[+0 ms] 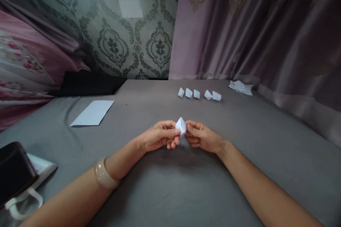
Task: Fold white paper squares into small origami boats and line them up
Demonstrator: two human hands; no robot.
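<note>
A small white folded paper piece (181, 125), pointed at the top, is held upright just above the grey surface. My left hand (160, 135) is closed on its left side, with the thumb across the front and fingers behind and below. At the right edge, the bent fingers and thumb of my right hand (203, 136) pinch the same piece; their exact contact is partly hidden. Beyond my hands, several similar folded paper pieces (196, 94) stand in a row.
A flat white sheet (93, 113) lies to the left, and loose papers (241, 87) lie at the back right. A dark device (16, 172) with a white cable (36, 198) is at the near left. Black cloth (87, 83) and curtains (226, 35) border the grey surface (170, 191).
</note>
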